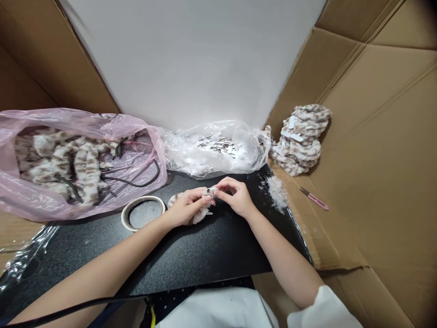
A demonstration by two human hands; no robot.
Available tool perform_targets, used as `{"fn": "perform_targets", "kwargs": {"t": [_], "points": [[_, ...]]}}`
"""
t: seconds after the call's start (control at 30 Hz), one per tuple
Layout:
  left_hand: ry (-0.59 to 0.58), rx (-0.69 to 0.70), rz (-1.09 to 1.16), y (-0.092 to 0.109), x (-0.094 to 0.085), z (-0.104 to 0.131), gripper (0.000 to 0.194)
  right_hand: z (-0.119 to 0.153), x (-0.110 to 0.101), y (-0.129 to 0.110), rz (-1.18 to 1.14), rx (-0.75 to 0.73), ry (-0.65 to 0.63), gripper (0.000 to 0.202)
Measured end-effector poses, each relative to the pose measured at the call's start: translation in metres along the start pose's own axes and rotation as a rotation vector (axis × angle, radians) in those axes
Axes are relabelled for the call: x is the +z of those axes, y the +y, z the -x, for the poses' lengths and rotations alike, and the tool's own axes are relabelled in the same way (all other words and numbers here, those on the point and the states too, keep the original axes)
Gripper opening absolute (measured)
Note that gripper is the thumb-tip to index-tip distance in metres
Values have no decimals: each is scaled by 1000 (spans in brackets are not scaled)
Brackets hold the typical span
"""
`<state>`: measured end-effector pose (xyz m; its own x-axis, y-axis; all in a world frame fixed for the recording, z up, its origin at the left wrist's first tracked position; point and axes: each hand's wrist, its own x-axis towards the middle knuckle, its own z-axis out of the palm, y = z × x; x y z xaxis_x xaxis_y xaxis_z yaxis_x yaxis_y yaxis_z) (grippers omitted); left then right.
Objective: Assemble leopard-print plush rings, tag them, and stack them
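Shows a furry piece [199, 217], brown and white, over the middle of the worktop [177, 255], whether touching it too hidden to tell. Held in the closed left hand [185, 207], one end left out between thumb and fingers, likely to keep the soft fur steady. Pinched at that same end by the right hand [237, 197], fingers narrow, probably for fine control. Includes, just beside the left wrist, a tape roll [124, 219] lying flat, perhaps for easy reach. Lists beyond, side by side, a pink bag [17, 200] opened wide over more furry pieces and a clear bag [182, 155]. Adds on the right loose fluff [277, 193], a tagged furry pile [305, 141] against cardboard [378, 136], and a pink-handled tool [317, 200], apart from the hands.
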<state>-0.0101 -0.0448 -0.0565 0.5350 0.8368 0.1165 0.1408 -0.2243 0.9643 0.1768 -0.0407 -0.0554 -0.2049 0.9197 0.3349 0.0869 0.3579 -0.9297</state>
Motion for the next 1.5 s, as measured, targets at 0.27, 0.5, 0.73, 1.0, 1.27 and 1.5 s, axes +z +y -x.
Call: {"fn": "perform_targets", "kwargs": {"t": [0.27, 0.5, 0.73, 1.0, 1.27, 1.5], "points": [[-15, 0, 62, -1, 0, 0, 35, 1, 1, 5, 4, 13, -92, 16], [-24, -28, 54, -2, 1, 0, 38, 1, -2, 6, 72, 10, -145, 14], [-13, -39, 72, -1, 0, 0, 40, 1, -7, 6, 166, -42, -194, 9], [-19, -59, 117, -7, 0, -2, 37, 2, -6, 1, 363, -135, -218, 13], [46, -118, 131, -7, 0, -1, 43, 3, -12, -9, 238, -93, -187, 29], [41, -98, 120, -12, -1, -1, 40, 1, -15, -6, 132, -78, -46, 12]]}}
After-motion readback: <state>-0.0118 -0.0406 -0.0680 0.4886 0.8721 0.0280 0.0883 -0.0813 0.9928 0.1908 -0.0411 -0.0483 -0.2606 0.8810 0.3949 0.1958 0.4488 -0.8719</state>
